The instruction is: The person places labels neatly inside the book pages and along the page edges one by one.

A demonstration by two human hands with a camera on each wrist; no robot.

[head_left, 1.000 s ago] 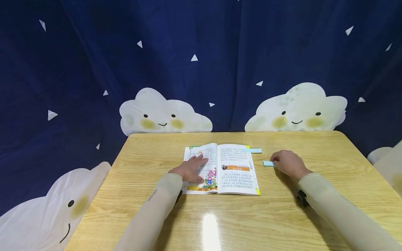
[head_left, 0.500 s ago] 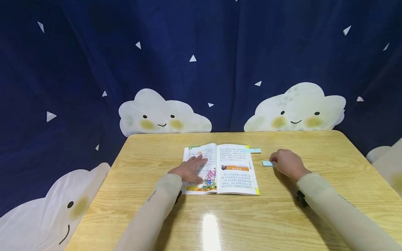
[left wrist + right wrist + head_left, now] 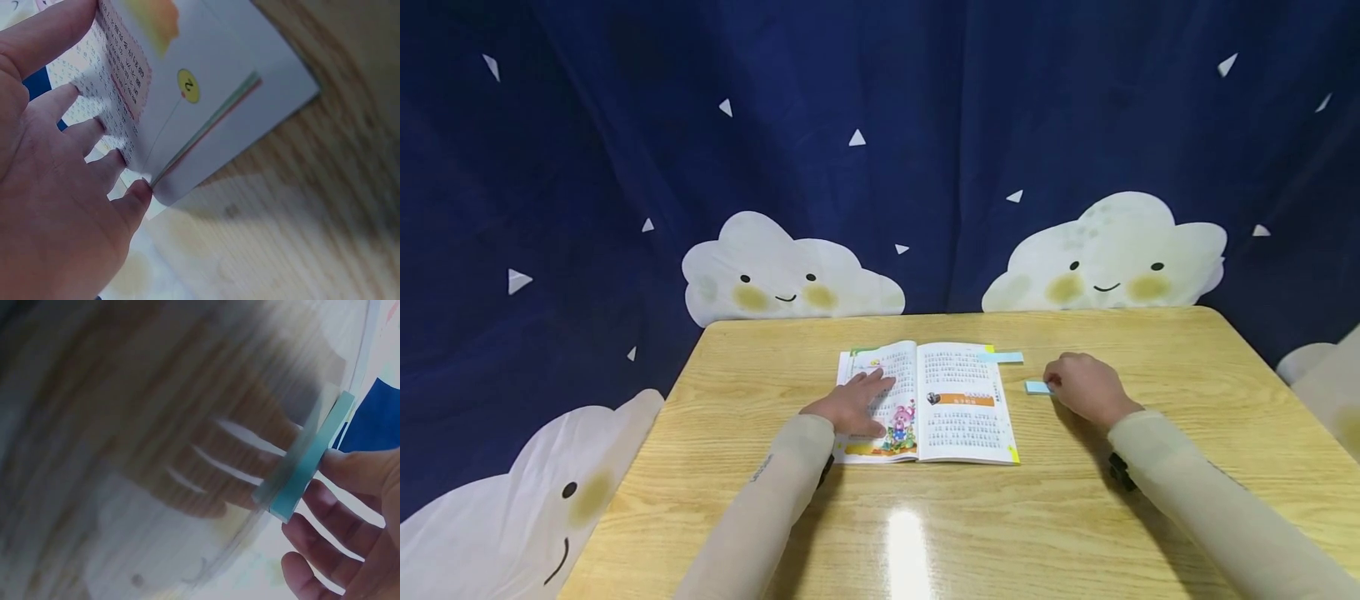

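An open book [image 3: 962, 433] with printed text and coloured pictures lies on the wooden table. My left hand [image 3: 850, 405] rests on its left page, fingers spread; in the left wrist view the fingertips press the page near its outer edge. A pale blue sticky strip [image 3: 1011, 358] juts out from the upper right edge of the right page. To the right of the book, my right hand [image 3: 1092, 388] pinches the right end of a small pad of light blue sticky notes [image 3: 1037, 388]. The right wrist view shows thumb and fingers at the side of this pad [image 3: 315, 456], on the tabletop.
The wooden table [image 3: 737, 517] carries a bright light reflection near its front. Behind it hangs a dark blue curtain [image 3: 925, 100] with white clouds and triangles. Dark bands sit at both wrists, below the beige sleeves.
Both hands, the book and the pad keep nearly the same places; the view has only shifted slightly.
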